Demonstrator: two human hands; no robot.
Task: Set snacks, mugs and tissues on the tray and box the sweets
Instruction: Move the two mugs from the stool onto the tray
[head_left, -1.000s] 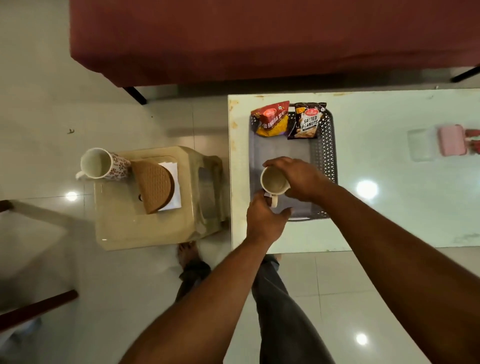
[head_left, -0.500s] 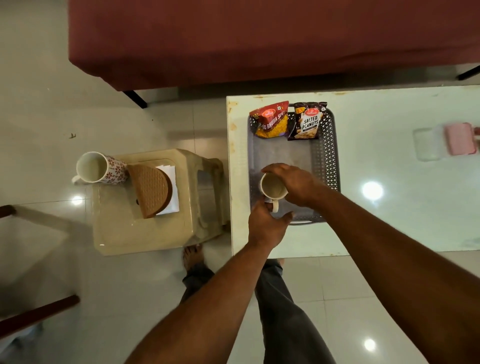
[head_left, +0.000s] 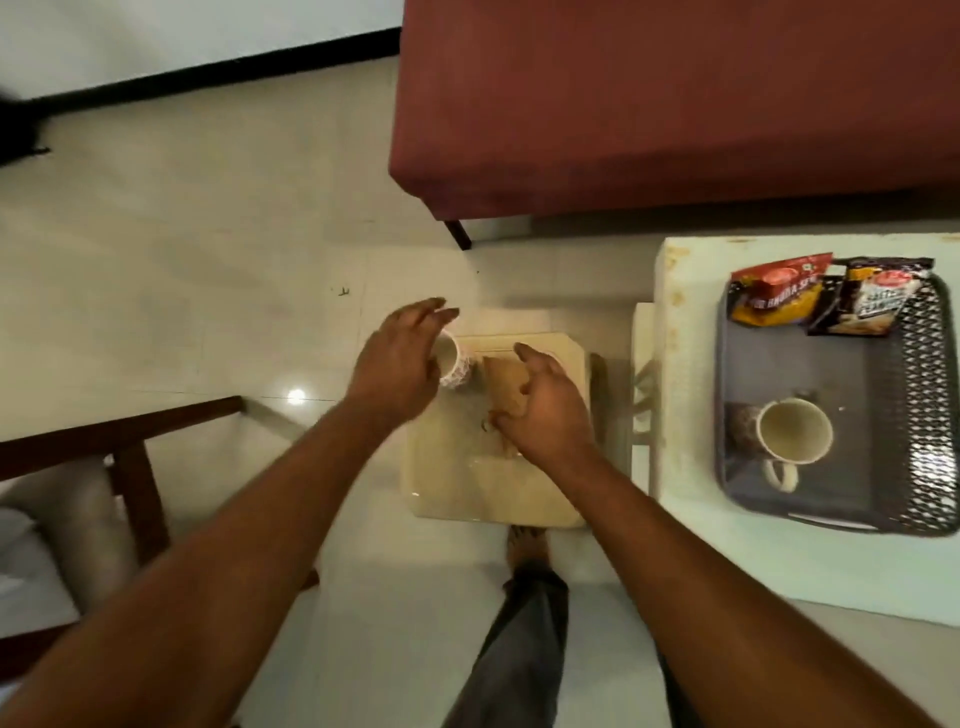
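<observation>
Head view: both arms are out over the beige plastic stool (head_left: 493, 483) at frame centre. The left hand (head_left: 400, 364) has its fingers straight and spread, right at the rim of the patterned mug (head_left: 457, 366), which lies on its side at the stool's upper left edge. Motion blur hides whether they touch. The right hand (head_left: 545, 410) sits over the brown woven disc (head_left: 501, 382) on the stool top, thumb out and fingers bent down at its edge; whether it has a grip, I can't tell. At right, on the white table (head_left: 675, 395), the grey tray (head_left: 810, 364) carries a cream mug (head_left: 792, 431) upright near its lower end. The bhujia sev packet (head_left: 774, 296) and the salted peanuts packet (head_left: 878, 299) lie side by side along its top end.
</observation>
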